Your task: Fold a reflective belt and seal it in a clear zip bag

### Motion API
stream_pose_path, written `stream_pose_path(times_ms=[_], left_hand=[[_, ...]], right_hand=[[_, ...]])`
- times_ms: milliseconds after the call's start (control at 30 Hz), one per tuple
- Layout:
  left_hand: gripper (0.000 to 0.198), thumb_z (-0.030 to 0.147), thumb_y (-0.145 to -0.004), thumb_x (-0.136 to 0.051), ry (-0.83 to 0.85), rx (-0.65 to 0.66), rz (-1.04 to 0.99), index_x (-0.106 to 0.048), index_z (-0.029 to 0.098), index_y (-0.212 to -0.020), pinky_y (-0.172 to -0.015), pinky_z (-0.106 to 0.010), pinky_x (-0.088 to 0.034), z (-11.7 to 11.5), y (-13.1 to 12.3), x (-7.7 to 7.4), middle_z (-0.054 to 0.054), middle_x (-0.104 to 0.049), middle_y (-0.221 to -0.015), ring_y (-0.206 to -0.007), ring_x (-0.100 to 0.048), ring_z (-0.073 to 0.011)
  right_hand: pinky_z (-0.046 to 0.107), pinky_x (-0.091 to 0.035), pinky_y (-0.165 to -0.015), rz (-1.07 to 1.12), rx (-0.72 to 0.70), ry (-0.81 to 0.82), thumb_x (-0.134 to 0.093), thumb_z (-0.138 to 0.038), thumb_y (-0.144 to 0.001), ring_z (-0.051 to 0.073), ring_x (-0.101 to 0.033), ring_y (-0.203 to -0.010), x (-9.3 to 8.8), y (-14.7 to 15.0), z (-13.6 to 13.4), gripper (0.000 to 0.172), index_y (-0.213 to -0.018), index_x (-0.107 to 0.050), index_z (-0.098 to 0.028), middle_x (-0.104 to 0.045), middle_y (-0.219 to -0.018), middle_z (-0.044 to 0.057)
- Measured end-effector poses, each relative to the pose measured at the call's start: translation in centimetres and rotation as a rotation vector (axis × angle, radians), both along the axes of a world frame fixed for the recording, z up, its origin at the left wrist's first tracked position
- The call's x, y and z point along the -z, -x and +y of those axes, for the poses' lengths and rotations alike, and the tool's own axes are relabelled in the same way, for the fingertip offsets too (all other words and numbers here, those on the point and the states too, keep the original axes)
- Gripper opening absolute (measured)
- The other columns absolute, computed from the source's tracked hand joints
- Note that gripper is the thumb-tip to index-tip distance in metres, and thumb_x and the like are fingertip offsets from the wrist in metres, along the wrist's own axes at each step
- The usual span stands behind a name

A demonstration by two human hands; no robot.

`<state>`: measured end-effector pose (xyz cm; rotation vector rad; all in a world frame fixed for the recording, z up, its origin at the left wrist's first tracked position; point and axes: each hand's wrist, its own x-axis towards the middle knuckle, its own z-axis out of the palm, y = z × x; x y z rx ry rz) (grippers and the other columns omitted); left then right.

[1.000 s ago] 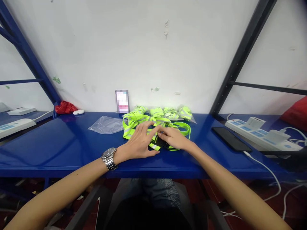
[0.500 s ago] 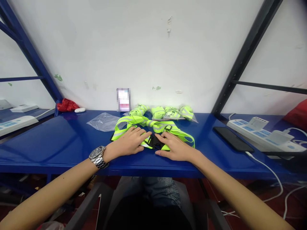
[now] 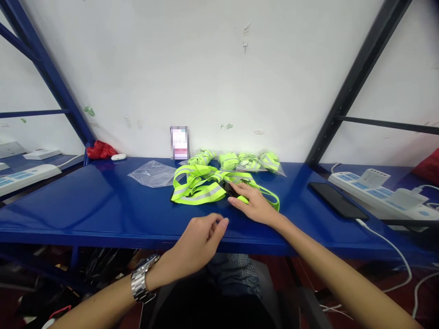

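A neon yellow reflective vest (image 3: pixel 200 187) with grey bands lies bunched on the blue shelf (image 3: pixel 103 205). My right hand (image 3: pixel 252 203) rests flat on its right part, fingers stretched out over a strap and a black buckle. My left hand (image 3: pixel 199 244), a metal watch on its wrist, hovers near the shelf's front edge, fingers loosely curled with nothing in them, apart from the vest. Behind the vest, several folded vests in clear bags (image 3: pixel 245 161) lie against the wall.
An empty clear plastic bag (image 3: pixel 152 173) lies left of the vest. A black phone (image 3: pixel 338 206) with a white cable and a power strip (image 3: pixel 380 189) sit at the right. A red cloth (image 3: pixel 101 150) and another power strip (image 3: pixel 20 173) are at the left.
My left hand has lifted off the vest and drawn back toward me to the shelf's front edge. The vest is now folded more compactly. My right hand stays on it.
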<state>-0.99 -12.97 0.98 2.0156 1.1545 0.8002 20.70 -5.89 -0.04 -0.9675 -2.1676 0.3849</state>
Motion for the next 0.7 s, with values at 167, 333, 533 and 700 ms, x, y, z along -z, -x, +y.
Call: stream_pose_path(times_ms=[167,333,533,700], left_hand=[[0.029,0.043,-0.09,-0.054,0.735,0.01,-0.808,-0.058,0.019,-0.106,-0.088,-0.039,-0.054,2.9,-1.6,-0.6,-0.012,-0.069,-0.105,-0.094,-0.069,-0.022],[0.015,0.02,-0.081,-0.061,0.643,-0.113,-0.995,-0.063,0.019,-0.096,-0.088,-0.036,-0.056,5.2,-2.2,-1.2,-0.007,-0.069,-0.109,-0.101,-0.067,-0.0207],[0.018,0.017,-0.066,-0.075,0.588,-0.178,-0.981,-0.067,0.015,-0.082,-0.076,-0.028,-0.053,6.2,-1.3,-1.7,-0.004,-0.069,-0.093,-0.083,-0.065,-0.0151],[0.019,0.017,-0.065,-0.079,0.536,-0.313,-1.037,-0.066,0.014,-0.079,-0.07,-0.026,-0.051,6.2,-0.8,-1.1,-0.001,-0.067,-0.079,-0.07,-0.061,-0.0111]], right_hand=[[0.042,-0.046,-0.099,0.038,-0.086,-0.014,-0.054,-0.049,-0.093,0.025,-0.059,-0.113,0.1,-0.2,0.0,0.057,-0.142,-0.049,-0.021,-0.059,-0.125,0.013],[0.042,-0.047,-0.097,-0.136,-0.105,0.024,-0.059,-0.052,-0.089,0.026,-0.058,-0.11,0.1,-0.2,0.2,0.062,-0.141,-0.052,-0.019,-0.059,-0.12,0.014],[0.044,-0.045,-0.1,-0.18,-0.09,0.057,-0.051,-0.055,-0.093,0.027,-0.058,-0.114,0.1,-0.3,2.1,0.062,-0.14,-0.052,-0.016,-0.06,-0.125,0.017],[0.044,-0.046,-0.097,-0.168,-0.052,0.043,-0.047,-0.057,-0.094,0.028,-0.06,-0.112,0.2,-0.1,2.8,0.062,-0.139,-0.054,-0.014,-0.061,-0.126,0.018]])
